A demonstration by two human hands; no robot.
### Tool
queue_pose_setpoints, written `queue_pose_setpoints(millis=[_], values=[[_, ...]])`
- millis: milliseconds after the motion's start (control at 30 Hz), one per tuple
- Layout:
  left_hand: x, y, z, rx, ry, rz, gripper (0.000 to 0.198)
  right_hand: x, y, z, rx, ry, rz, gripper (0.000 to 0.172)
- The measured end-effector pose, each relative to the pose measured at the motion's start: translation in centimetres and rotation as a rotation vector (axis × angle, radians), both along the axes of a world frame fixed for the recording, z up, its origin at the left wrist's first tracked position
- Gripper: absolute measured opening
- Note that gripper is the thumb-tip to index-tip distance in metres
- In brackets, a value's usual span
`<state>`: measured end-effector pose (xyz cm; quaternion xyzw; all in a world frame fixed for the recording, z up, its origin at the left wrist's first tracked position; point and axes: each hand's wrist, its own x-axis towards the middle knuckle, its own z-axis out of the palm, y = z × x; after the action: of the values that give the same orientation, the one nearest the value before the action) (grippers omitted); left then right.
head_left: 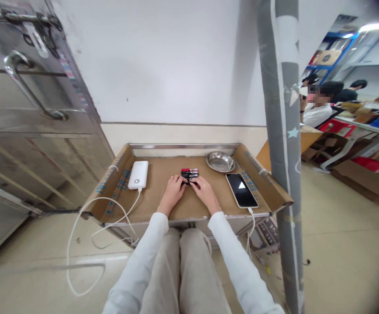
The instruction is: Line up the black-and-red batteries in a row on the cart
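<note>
Several markers lie side by side in a small row in the middle of a cardboard-lined table [163, 168]. A red marker [188, 169] is the farthest one, and a black marker [189, 175] lies just nearer. My left hand [174, 189] is closed at the left end of the nearest black marker. From the right, my right hand [204, 189] pinches that marker's other end. My fingers hide part of it and of its neighbours.
A white power bank [138, 175] with a cable lies left. On the right are a round metal dish [220, 162] and a plugged-in phone [242, 190]. A wrapped grey pole [286, 174] stands beside the table. People sit farther back at right.
</note>
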<state>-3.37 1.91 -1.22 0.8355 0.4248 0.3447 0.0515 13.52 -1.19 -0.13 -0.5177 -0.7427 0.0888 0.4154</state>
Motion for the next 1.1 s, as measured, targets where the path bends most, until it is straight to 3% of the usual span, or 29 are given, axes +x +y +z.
queue_pose_setpoints(millis=[433, 700, 800, 867, 1000, 1100], values=[[0.0, -0.6, 0.1, -0.075, -0.101, -0.117, 0.012, 0.2, 0.4, -0.6, -0.052, -0.014, 0.047, 0.018], [-0.3, -0.6, 0.1, -0.046, -0.062, -0.052, 0.008, 0.1, 0.5, -0.8, -0.034, -0.009, 0.036, 0.019], [-0.2, -0.4, 0.4, -0.011, -0.033, -0.037, 0.008, -0.1, 0.2, -0.4, 0.002, -0.064, -0.035, 0.022], [-0.1, -0.3, 0.4, 0.029, -0.030, 0.033, 0.010, -0.1, 0.2, -0.3, 0.026, -0.120, -0.143, 0.027], [0.1, 0.1, -0.1, 0.108, -0.116, 0.378, 0.016, 0.2, 0.6, -0.9, 0.031, -0.183, -0.395, 0.033], [0.3, 0.5, -0.6, 0.088, -0.124, 0.535, 0.025, 0.4, 1.1, -1.6, 0.003, -0.176, -0.468, 0.037]])
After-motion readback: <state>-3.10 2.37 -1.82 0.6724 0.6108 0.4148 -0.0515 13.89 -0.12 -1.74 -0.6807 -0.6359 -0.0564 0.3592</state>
